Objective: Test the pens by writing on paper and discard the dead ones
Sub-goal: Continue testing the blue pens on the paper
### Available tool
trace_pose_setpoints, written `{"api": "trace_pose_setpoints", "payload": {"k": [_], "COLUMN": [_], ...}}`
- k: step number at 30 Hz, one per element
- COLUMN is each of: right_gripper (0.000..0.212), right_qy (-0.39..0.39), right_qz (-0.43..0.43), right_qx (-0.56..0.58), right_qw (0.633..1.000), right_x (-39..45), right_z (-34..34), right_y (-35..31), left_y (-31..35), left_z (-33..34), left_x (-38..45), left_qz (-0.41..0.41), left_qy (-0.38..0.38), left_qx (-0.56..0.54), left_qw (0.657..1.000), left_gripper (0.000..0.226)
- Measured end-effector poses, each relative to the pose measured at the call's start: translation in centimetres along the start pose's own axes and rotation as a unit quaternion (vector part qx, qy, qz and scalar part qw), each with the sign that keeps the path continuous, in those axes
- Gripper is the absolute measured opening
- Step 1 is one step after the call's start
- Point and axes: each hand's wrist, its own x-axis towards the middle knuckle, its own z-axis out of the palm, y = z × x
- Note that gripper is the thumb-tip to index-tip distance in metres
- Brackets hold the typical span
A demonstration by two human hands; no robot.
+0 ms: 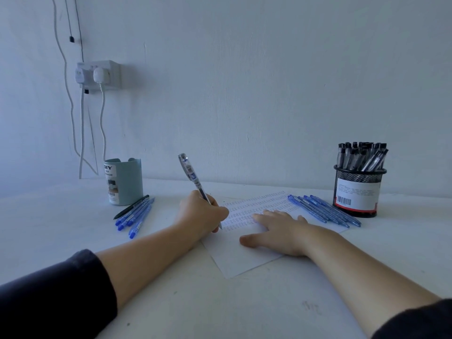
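Your left hand (201, 211) is curled round a clear-barrelled pen with a dark grip (194, 179), pinching it low near the tip, while your right hand (278, 231) lies flat with fingers spread, pressing down the white sheet of paper (244, 260). That pen is the thing under test: its tip meets the paper just below your left fingers, and its long axis leans up and away from you, the cap end tilted toward the wall and slightly left. The next stroke runs rightward from the tip, toward your flat right hand, so the left hand does the work and the right only has to pin the sheet. Rows of small blue marks already cover the upper half of the paper; whether the present pen is leaving ink I cannot tell, since your fingers hide the tip.

Just right of the sheet lies a row of blue pens (322, 209), their ends touching its edge, and beyond them a black mesh pen cup (357, 192) stands full of black-capped pens. To your left, near your forearm, a smaller bunch of blue pens with one dark pen (134, 212) rests beside a pale grey-green cylindrical holder (124, 182).

All of it sits on a white tabletop (61, 223) against a plain white wall (244, 81), with a white double socket (97, 74) and hanging cables upper left.
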Motion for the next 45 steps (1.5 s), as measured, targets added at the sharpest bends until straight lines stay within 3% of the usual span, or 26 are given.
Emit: {"api": "trace_pose_setpoints", "payload": {"k": [45], "right_gripper": [0.085], "right_qy": [0.0], "right_qz": [-0.002], "right_qx": [0.001], "right_qw": [1.0], "right_x": [0.03], "right_z": [0.01], "right_y": [0.12], "left_y": [0.25], "left_z": [0.09], "left_x": [-0.54], "left_qz": [0.018], "left_qy": [0.003], "left_qx": [0.01], "left_qw": [1.0], "left_gripper": [0.015]}}
